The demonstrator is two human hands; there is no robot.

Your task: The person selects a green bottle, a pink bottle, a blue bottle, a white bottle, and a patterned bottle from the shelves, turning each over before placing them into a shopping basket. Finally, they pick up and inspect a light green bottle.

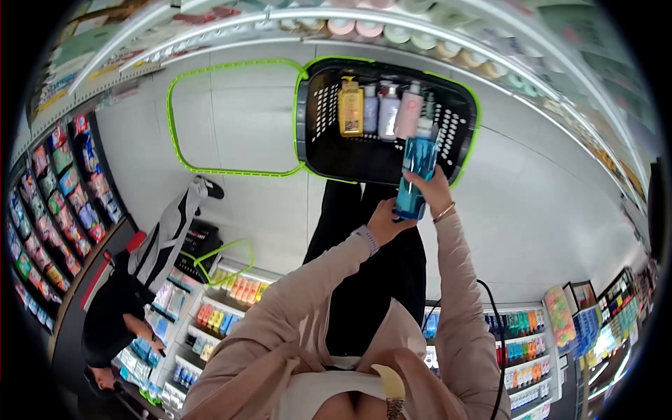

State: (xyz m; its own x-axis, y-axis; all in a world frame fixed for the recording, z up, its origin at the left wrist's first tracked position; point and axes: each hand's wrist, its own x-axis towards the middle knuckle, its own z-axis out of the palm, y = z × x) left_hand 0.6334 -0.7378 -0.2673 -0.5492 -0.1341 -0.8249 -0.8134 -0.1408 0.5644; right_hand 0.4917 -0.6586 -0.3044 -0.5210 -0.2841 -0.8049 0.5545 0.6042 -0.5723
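My left hand grips the lower end of a clear blue pump bottle with a white top. Higher up, my right hand is closed around the bottle's side. The bottle is tilted over the near right edge of a black shopping basket with a green rim. Inside the basket lie a yellow pump bottle, two pale lavender bottles and a pink bottle. Another bottle with a greenish pump is partly hidden behind the blue one.
The basket's green handle is folded out leftward over the tiled floor. Stocked shelves curve along the far side. At left, a person in black stands beside another basket. More product shelves are behind me.
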